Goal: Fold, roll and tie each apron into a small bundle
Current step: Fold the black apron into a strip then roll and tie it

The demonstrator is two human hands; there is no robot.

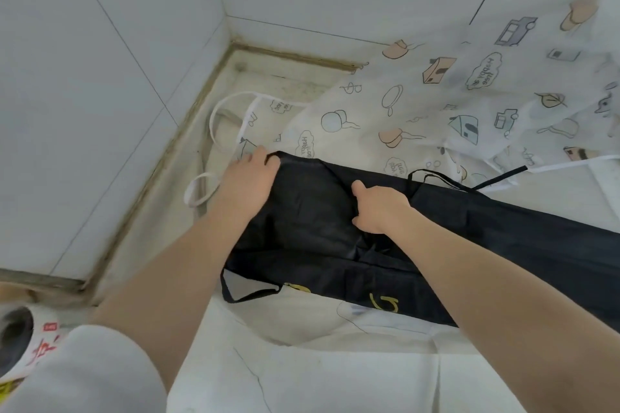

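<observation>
While gripped, black apron [436,238] folded, creased

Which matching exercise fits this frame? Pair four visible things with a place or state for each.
Things:
1. black apron
2. patterned white apron
3. left hand
4. tape roll

Descriptions:
A. bottom-left corner of the view
B. grips the black fabric's far-left edge
C. spread behind the dark cloth
D. lies across the counter under both hands

Pairs: 1-D, 2-C, 3-B, 4-A
</observation>
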